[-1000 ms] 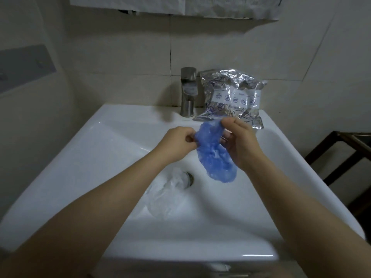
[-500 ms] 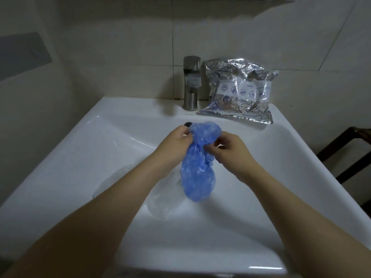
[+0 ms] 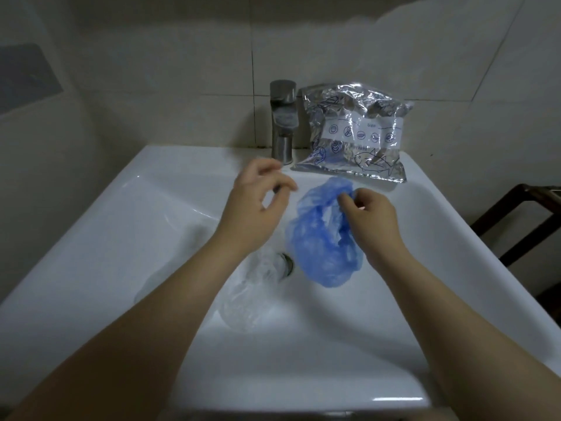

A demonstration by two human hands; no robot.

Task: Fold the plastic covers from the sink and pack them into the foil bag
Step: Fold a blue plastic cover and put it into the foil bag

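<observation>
Head view: blue cover (image 3: 324, 247) hanging lengthwise from right hand (image 3: 368, 214)

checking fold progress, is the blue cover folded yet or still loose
Still loose: the blue cover hangs bunched and puffy from the right hand, no flat folds.

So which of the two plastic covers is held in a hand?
The blue plastic cover: the right hand pinches its top edge. The clear plastic cover lies untouched in the sink beside the drain.

The foil bag (image 3: 355, 138) bears a white label headed "Date".
</observation>
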